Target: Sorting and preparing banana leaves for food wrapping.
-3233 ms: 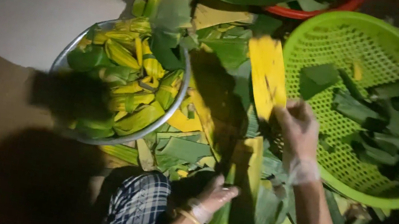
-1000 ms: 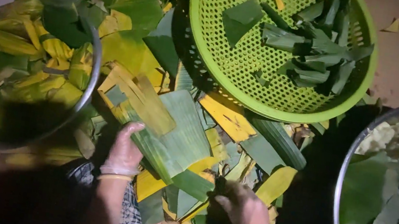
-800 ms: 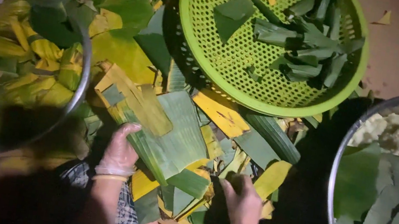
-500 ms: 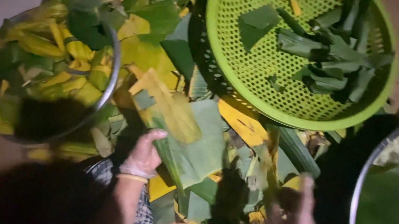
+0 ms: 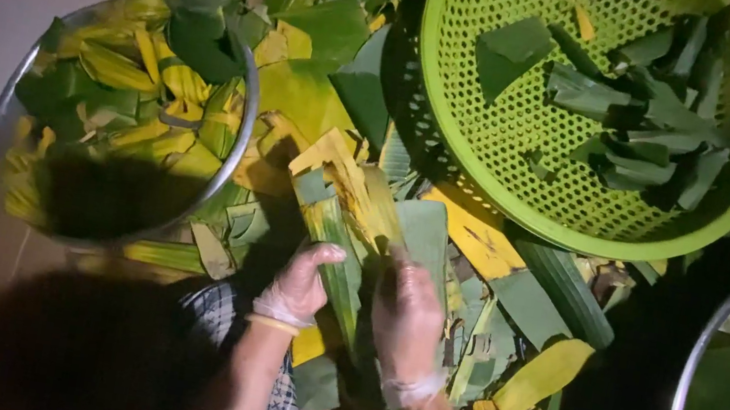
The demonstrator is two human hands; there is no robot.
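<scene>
Between bowl and basket: 2 gloved hands on 1 leaf, over a heap of cut leaves.
Left hand (image 5: 300,284): curled shut on the leaf's left edge, thumb on top, thin clear glove, bangle at the wrist.
Right hand (image 5: 406,322): fingers bent over the leaf's right side, pressing or pinching it; exact grip hard to tell under blur.
Leaf (image 5: 359,228): long strip, green with a yellowed, dry upper end; lying lengthwise away from the body, lower end between both hands, upper end resting on the heap.
Heap (image 5: 506,294): green and yellow leaf pieces, overlapping, spread across the floor from bowl to basket.
Bowl (image 5: 241,119): metal, far left, full of yellow-green strips and scraps.
Basket (image 5: 486,170): bright green, perforated, upper right, holding several dark green folded pieces.
Second bowl (image 5: 696,380): metal rim at right edge, green leaves and something pale inside, partly out of view.
Step in hand, as judged: handling or folding 1 strip held lengthwise.
Next move calls for: firm hold at both edges, care at the brittle yellow end, likely to tear.
</scene>
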